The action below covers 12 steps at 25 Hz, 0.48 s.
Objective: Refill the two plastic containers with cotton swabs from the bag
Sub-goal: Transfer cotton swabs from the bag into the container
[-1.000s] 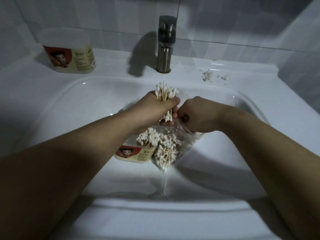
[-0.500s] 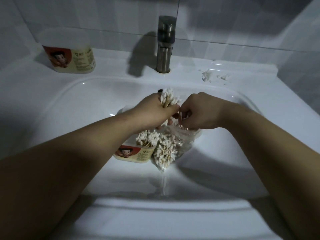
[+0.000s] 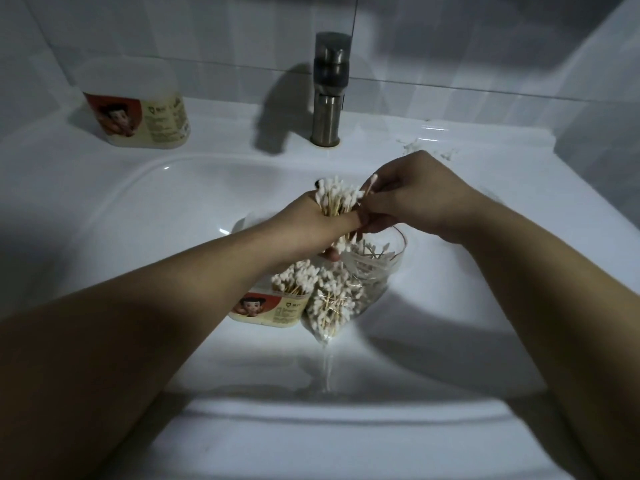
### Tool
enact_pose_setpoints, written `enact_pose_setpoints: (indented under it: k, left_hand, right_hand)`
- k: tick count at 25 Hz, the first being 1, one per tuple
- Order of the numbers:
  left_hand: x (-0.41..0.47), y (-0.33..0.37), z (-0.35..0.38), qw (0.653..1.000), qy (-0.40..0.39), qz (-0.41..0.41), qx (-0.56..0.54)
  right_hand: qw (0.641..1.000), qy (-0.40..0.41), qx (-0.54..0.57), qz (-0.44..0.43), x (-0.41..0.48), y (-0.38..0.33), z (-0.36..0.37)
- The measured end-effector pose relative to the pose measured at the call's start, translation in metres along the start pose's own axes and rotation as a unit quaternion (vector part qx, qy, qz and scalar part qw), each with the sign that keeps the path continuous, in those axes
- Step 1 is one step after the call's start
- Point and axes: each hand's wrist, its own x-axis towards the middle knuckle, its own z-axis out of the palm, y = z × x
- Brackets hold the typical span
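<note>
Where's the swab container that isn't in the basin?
The container stands on the sink ledge at far left in the head view, left of the faucet, by the wall.

White sink [image 3: 104,216], steel faucet [image 3: 327,98], tiled wall [image 3: 207,29].

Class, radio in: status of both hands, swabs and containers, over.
Left hand grips swab bundle. Right hand pinches single swab. Basin container holds swabs, bag beside it. Nothing blocking.

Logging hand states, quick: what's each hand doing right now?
Left hand: grips a bundle of cotton swabs.
Right hand: pinches a single swab.
</note>
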Motion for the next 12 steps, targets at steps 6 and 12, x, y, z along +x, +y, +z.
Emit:
enact_pose_setpoints:
  k: [6,12]
  left_hand:
    - [-0.0015,0.0038,-0.003,1.0,0.004,0.028,0.003]
    - [0.0016,0.0,-0.0034,0.999,0.014,0.025,-0.031]
  right_hand:
    - [0.997,0.013,0.079,-0.005,-0.0002,-0.001,-0.0012]
    - [0.996,0.066,0.052,-0.03,0.0045,0.0044,0.0068]
